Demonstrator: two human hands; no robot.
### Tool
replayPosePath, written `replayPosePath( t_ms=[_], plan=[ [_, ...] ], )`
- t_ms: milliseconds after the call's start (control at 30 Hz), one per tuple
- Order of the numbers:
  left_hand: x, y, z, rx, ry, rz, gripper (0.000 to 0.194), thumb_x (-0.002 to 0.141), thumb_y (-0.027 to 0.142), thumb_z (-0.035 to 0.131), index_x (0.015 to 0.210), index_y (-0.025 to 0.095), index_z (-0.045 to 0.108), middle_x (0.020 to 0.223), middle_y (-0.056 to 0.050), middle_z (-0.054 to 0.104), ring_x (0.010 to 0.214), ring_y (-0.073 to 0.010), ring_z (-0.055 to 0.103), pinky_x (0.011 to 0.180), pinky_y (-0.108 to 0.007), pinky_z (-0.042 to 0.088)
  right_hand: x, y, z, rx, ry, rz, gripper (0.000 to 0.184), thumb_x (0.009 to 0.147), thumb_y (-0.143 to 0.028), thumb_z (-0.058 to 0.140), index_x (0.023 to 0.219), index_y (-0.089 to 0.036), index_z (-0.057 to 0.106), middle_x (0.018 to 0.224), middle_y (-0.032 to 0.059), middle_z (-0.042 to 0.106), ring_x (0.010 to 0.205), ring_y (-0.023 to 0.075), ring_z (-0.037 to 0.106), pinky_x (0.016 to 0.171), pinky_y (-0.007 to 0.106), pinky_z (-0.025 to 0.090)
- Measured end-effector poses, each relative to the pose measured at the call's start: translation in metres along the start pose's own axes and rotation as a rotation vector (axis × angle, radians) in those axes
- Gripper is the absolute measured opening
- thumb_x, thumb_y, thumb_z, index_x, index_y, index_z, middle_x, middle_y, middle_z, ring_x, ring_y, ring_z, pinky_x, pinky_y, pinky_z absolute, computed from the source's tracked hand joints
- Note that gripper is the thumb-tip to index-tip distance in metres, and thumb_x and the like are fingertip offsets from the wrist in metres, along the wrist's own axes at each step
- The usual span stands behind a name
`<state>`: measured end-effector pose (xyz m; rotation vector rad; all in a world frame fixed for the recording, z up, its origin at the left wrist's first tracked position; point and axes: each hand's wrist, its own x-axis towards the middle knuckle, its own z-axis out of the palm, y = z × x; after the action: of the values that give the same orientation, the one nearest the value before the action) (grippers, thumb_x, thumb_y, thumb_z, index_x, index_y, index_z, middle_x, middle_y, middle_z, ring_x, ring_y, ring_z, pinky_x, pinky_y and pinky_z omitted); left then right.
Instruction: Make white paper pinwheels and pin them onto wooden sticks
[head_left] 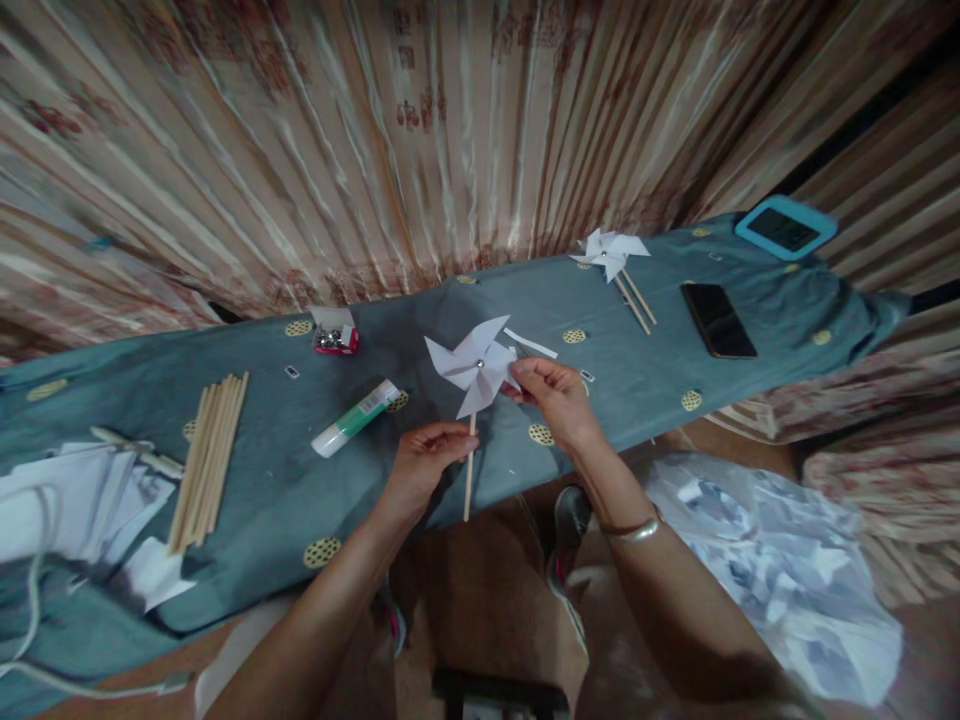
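Observation:
I hold a white paper pinwheel (475, 368) on a thin wooden stick (469, 480) above the near edge of a blue-grey cloth-covered table (637, 370). My left hand (421, 465) pinches the stick just below the paper. My right hand (553, 392) pinches the right blade of the pinwheel. A metal pin sits at the pinwheel's centre.
A glue stick (356, 417) lies left of the pinwheel, a bundle of wooden sticks (208, 455) further left beside white paper sheets (67, 500). A small box of pins (336, 338), finished pinwheels (611, 255), a black phone (718, 319) and a blue-cased device (784, 228) lie beyond. A bag of paper scraps (780, 560) sits on the floor.

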<state>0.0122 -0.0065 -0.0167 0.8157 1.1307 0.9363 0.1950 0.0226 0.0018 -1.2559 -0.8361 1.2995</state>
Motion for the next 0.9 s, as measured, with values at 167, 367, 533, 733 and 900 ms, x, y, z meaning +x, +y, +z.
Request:
replayPosePath(
  t_ms=[167,367,533,733,900],
  plan=[
    [0.0,0.001,0.001,-0.018,0.04,0.017,0.023,0.048,0.029,0.09,0.064,0.017,0.077,0.063,-0.003,0.07,0.056,-0.0107,0.055,0.057,-0.022,0.043,-0.004,0.002,0.002,0.016,-0.06,0.037,0.041,0.057,-0.057,0.085,0.065,-0.021,0.068,0.062,-0.0017,0.068,0.055,0.0104,0.056,0.058,0.026,0.046],
    [0.001,0.0,0.0,-0.032,0.073,0.031,0.025,0.047,0.028,0.091,0.064,0.017,0.077,0.063,-0.003,0.071,0.056,-0.0105,0.056,0.057,-0.022,0.043,-0.011,0.004,0.006,0.018,-0.087,0.05,0.038,0.059,-0.054,0.084,0.06,-0.02,0.065,0.06,-0.0024,0.064,0.056,0.0099,0.052,0.058,0.026,0.045],
    [0.0,-0.001,0.001,-0.033,0.073,0.045,0.024,0.048,0.028,0.09,0.064,0.017,0.077,0.063,-0.002,0.07,0.056,-0.0107,0.056,0.058,-0.023,0.044,-0.017,0.003,0.01,0.051,-0.098,0.09,0.038,0.055,-0.052,0.086,0.06,-0.02,0.067,0.064,-0.0021,0.064,0.059,0.0095,0.052,0.06,0.025,0.046],
    [-0.001,-0.001,0.001,-0.036,0.086,0.05,0.025,0.047,0.027,0.091,0.063,0.016,0.076,0.062,-0.002,0.069,0.056,-0.0108,0.056,0.058,-0.023,0.045,-0.023,0.008,0.016,0.058,-0.117,0.108,0.04,0.055,-0.051,0.087,0.056,-0.02,0.063,0.061,-0.0025,0.061,0.061,0.0104,0.055,0.061,0.025,0.046],
    [-0.003,0.0,0.002,-0.041,0.078,0.052,0.025,0.045,0.027,0.092,0.062,0.018,0.076,0.059,0.0,0.068,0.054,-0.0099,0.054,0.057,-0.022,0.044,-0.025,0.012,0.02,0.052,-0.134,0.104,0.043,0.055,-0.055,0.087,0.056,-0.019,0.063,0.063,-0.0013,0.062,0.064,0.0111,0.057,0.061,0.024,0.046]
  ],
)
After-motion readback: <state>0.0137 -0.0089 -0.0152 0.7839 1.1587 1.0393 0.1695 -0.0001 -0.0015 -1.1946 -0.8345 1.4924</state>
